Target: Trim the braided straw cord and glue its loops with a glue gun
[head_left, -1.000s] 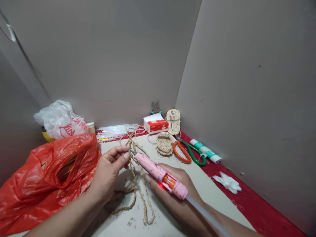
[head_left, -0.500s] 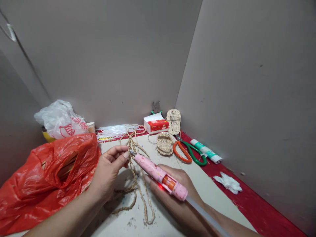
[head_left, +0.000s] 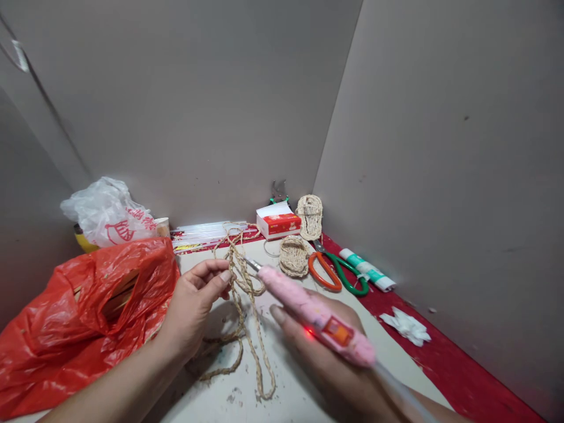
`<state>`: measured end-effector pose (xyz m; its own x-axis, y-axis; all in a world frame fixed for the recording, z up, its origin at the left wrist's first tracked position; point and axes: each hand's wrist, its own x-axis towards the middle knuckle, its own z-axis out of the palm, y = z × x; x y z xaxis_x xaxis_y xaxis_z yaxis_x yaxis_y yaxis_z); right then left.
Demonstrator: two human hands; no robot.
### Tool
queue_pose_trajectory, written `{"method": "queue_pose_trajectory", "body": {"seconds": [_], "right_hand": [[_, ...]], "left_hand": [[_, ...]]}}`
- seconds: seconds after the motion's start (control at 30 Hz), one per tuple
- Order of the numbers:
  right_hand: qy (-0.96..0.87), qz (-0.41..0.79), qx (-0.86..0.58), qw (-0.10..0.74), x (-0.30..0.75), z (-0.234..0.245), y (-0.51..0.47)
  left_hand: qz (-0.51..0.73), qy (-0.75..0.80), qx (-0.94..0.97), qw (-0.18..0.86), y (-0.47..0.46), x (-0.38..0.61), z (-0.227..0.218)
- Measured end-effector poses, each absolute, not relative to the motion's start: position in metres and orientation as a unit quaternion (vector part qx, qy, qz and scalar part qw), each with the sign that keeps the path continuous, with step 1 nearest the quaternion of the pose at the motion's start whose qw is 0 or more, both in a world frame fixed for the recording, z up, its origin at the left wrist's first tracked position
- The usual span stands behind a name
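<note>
My left hand (head_left: 194, 305) pinches a strand of braided straw rope (head_left: 244, 305) between thumb and fingers, holding it up off the pale board (head_left: 299, 388). The rest of the rope lies in loose loops on the board below. My right hand (head_left: 326, 358) grips a pink pen-shaped glue gun (head_left: 315, 311) with an orange switch and a red light. Its metal tip points at the rope just right of my left fingertips. A clear glue stick (head_left: 400, 393) juts from its rear end.
A red plastic bag (head_left: 79, 317) lies at the left, a white bag (head_left: 106, 214) behind it. Clear glue sticks (head_left: 207, 232), a red-and-white box (head_left: 277, 221), two small woven straw sandals (head_left: 294, 257), orange-green scissors (head_left: 337, 273), a green-white tube (head_left: 368, 270) and crumpled paper (head_left: 405, 325) lie near the grey walls.
My right hand has swung the glue gun to the right and towards the camera, its tip now slightly farther from my left fingertips. My left hand has hardly moved.
</note>
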<state>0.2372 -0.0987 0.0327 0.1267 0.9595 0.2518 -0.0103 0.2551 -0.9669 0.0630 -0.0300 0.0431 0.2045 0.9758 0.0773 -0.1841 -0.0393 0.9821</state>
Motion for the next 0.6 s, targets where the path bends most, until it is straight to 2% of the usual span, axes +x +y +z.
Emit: {"method": "queue_pose_trajectory", "body": {"seconds": [0.13,0.37,0.6], "right_hand": [[-0.463,0.415,-0.496,0.607,0.244,0.030,-0.092],[-0.358,0.518,-0.436,0.643,0.239,0.025,-0.083],[-0.365,0.535,-0.416,0.639,0.238,0.024,-0.082]], "left_hand": [[0.479,0.383,0.522,0.593,-0.034,0.065,0.041],[0.452,0.401,0.534,0.591,-0.042,0.071,0.038],[0.444,0.385,0.554,0.589,-0.047,0.073,0.038]]}}
